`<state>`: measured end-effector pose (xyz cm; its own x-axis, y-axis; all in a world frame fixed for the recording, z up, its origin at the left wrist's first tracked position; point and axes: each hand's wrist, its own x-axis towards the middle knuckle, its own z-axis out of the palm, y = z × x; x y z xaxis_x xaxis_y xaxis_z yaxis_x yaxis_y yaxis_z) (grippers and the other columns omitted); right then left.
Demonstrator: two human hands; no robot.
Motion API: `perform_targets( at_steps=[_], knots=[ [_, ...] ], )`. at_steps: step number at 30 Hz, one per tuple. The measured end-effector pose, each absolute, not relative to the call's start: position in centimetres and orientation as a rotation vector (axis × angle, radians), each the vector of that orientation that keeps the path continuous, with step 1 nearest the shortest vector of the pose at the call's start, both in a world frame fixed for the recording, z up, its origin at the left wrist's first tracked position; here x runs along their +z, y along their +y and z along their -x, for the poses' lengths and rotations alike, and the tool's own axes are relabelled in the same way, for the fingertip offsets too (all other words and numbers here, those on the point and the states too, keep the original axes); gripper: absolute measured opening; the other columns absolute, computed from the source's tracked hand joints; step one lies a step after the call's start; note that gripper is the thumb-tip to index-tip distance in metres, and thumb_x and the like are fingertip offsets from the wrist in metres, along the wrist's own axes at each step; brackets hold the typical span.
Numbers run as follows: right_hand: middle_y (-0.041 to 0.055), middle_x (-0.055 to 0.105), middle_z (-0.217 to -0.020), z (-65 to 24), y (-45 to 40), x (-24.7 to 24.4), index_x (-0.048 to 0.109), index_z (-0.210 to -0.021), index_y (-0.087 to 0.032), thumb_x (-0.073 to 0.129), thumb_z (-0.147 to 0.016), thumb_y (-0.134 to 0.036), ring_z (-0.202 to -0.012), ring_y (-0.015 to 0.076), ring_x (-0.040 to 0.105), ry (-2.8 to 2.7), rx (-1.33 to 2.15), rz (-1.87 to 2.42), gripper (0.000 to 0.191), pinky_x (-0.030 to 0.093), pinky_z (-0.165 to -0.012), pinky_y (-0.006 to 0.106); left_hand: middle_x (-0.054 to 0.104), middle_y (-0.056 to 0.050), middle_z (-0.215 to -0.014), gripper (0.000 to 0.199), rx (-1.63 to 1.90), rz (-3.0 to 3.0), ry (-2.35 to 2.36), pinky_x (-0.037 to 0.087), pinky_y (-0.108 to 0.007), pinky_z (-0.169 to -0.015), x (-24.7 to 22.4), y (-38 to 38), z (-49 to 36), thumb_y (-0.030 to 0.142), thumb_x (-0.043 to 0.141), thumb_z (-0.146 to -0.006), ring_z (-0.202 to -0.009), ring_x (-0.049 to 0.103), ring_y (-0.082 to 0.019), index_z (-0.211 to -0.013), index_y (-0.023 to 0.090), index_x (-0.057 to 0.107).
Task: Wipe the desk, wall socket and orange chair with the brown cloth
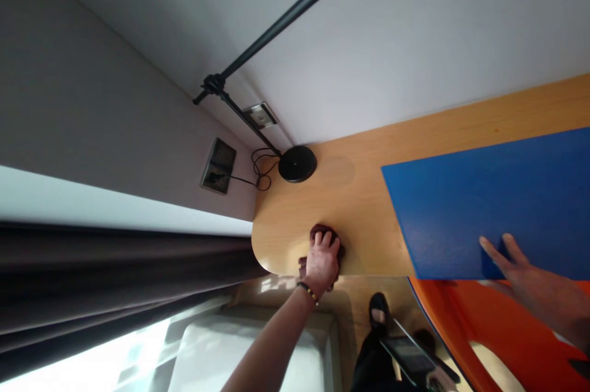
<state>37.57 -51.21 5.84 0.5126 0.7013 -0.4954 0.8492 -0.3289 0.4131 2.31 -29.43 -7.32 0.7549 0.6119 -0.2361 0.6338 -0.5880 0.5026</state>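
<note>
Wiping in progress: left hand, fingers curled down, presses dark maroon crumpled cloth onto rounded near corner of light wooden desk. Right hand, fingers spread flat, props smooth blue rectangular board off desk. Corner reads glossy; area under board judged unwiped. Matte black round lamp base near wall.
</note>
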Motion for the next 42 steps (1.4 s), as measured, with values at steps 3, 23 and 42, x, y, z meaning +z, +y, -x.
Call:
perform_targets(
  at_steps=[3, 23, 42],
  knots=[
    [0.0309, 0.01, -0.156, -37.4, -50.8, 6.0, 0.019, -0.156, -0.011, 0.013, -0.101, -0.042, -0.096, 0.0328, 0.068, 1.207, -0.372, -2.082, 0.063, 0.055, -0.077, 0.043, 0.054, -0.012, -0.131, 0.047, -0.038, -2.388, 0.949, 0.044, -0.045, -0.102, -7.2, -30.2, -2.7, 0.012, 0.049, -0.083, -0.117, 0.044, -0.031, -0.128, 0.019, 0.062],
    [0.0331, 0.011, -0.155, -36.2, -48.9, 7.5, 0.02, -0.155, -0.011, 0.018, -0.102, -0.038, -0.105, 0.0347, 0.065, 1.155, -0.44, -2.072, 0.06, 0.053, -0.084, 0.043, 0.058, -0.011, -0.12, 0.041, -0.011, -2.425, 0.92, 0.045, -0.045, -0.096, -7.3, -28.4, -4.1, 0.012, 0.042, -0.088, -0.111, 0.044, -0.029, -0.122, 0.019, 0.064],
    [0.0327, 0.012, -0.155, -36.2, -48.8, 7.1, 0.02, -0.155, -0.011, 0.018, -0.102, -0.037, -0.105, 0.0336, 0.065, 1.154, -0.41, -2.064, 0.059, 0.053, -0.082, 0.042, 0.058, -0.01, -0.12, 0.041, -0.013, -2.404, 0.926, 0.044, -0.045, -0.099, -6.9, -28.7, -4.0, 0.011, 0.043, -0.086, -0.112, 0.044, -0.029, -0.12, 0.019, 0.066]
  ],
)
